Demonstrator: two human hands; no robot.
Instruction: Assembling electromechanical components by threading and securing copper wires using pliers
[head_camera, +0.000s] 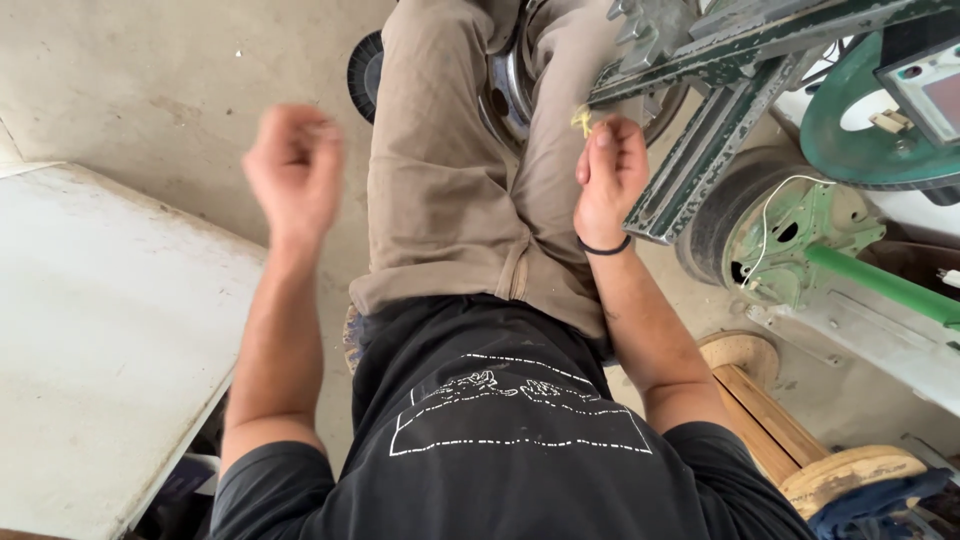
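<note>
My right hand (610, 175) is raised over my right thigh, fingers closed on a small tuft of yellow thread (582, 120) that sticks out above the thumb. It sits just beside the end of a green metal frame bar (700, 165). My left hand (295, 170) is lifted over the concrete floor to the left of my leg; it is blurred, its fingers curled in, and nothing shows in it. I wear beige trousers (440, 180) and a black shirt.
A green machine (800, 215) with a wheel and a white wire stands at right. A wooden spool (790, 430) lies at lower right. A white board (90, 330) lies at left. A dark wheel (362, 72) is behind my legs.
</note>
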